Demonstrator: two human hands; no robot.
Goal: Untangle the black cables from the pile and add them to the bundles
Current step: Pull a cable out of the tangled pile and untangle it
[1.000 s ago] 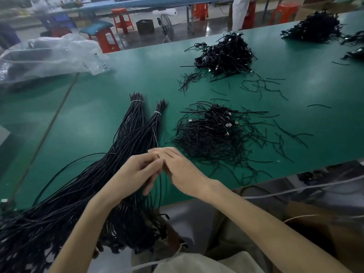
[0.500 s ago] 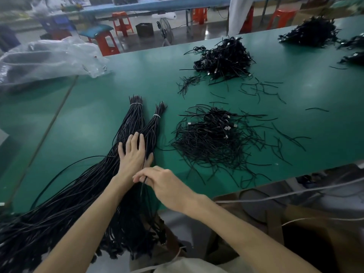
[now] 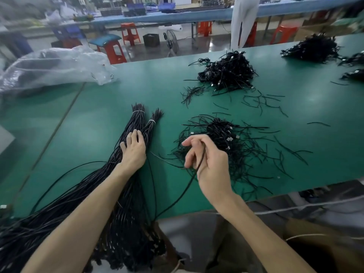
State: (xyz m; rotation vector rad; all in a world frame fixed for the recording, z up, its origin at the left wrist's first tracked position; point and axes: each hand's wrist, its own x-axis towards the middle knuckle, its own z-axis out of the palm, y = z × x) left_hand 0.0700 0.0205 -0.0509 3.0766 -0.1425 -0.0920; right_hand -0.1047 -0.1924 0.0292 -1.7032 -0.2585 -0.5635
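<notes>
Rightward, the right hand has swung away from the left hand and now hangs over the near edge of the tangled pile. Its fingers are curled round a single black cable that runs from between them down toward the person, past the front edge of the green tabletop. The left hand stays flat, fingers straight and close together, pressing on the bundles. These are two sheaves of long black cables lying side by side and touching, each bound by a pale tie near its far tip, their near ends spilling off the tabletop at the lower left. The pile lies just right of the bundles, with small pale connectors showing in it and loose strands scattered around it. Farther back sits a second heap, and a third heap lies near the far right corner. At the far left a clear plastic bag lies crumpled on the tabletop; dark shapes show through it, too blurred to tell apart. Beyond, red stools stand on the floor and blue crates sit on a long bench, their contents not discernible.
</notes>
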